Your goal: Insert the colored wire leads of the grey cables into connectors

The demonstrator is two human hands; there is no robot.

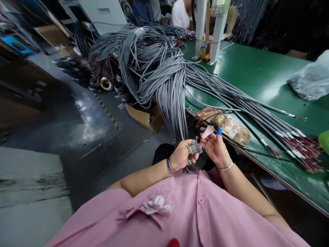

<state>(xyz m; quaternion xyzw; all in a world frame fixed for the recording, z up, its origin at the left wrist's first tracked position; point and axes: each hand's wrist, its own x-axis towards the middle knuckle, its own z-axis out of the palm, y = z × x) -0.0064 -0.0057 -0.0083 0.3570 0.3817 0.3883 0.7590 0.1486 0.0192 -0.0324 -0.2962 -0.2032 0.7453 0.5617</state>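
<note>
My left hand (182,154), with a grey knitted finger cover banded in yellow, is closed on the stripped end of a cable. Thin coloured wires (197,140) poke out from its fingertips. Beside it my right hand (217,149) is turned palm up, its fingers apart at the wire tips. A blue finger cot (219,131) caps its thumb, and a pale pink wrap (207,131) sits at its fingers. Whether a wire touches those fingers is hard to see. Grey cables (172,99) hang off the table edge just beyond my hands.
The green table (257,72) carries a row of grey cables (239,99) with stripped ends (303,151) at right. A taped wooden block (235,130) lies at its near edge. A plastic bag (312,77) is far right. An open cardboard box (144,116) stands on the floor. A person (180,15) is behind.
</note>
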